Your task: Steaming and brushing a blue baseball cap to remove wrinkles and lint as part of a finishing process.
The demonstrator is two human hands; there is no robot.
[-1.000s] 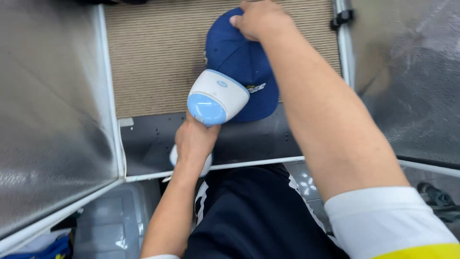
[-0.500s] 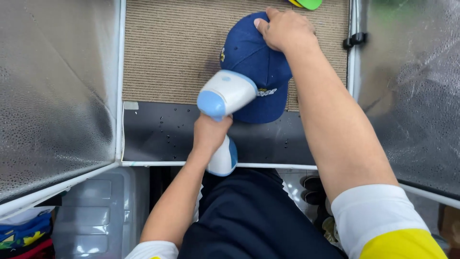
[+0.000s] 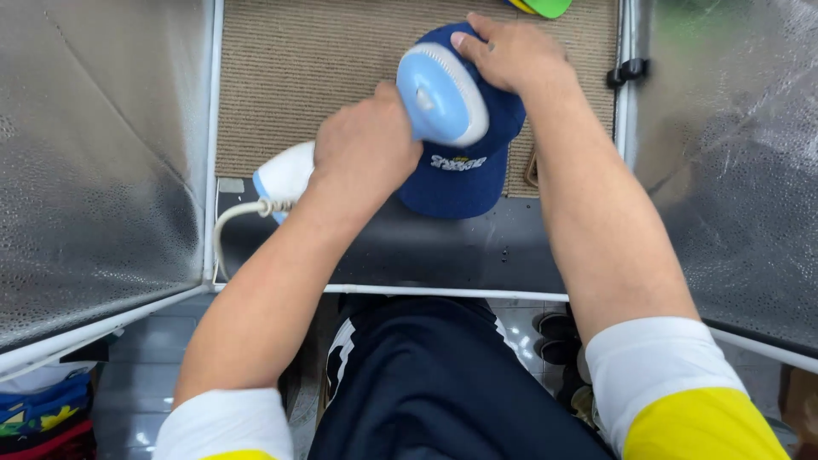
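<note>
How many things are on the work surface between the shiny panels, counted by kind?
Blue caps: 1
White and light blue handheld steamers: 1, held in the left hand
Green items at the top edge, only partly in view: 1
Total: 3
The right hand rests on the cap.

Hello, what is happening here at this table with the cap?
A person stands at a work surface covered by a beige ribbed mat. The left hand grips a white and light-blue handheld appliance with a cord, its round head resting against a dark blue cap. The right hand presses on the top of the cap. Shiny silver panels stand on both sides.
</note>
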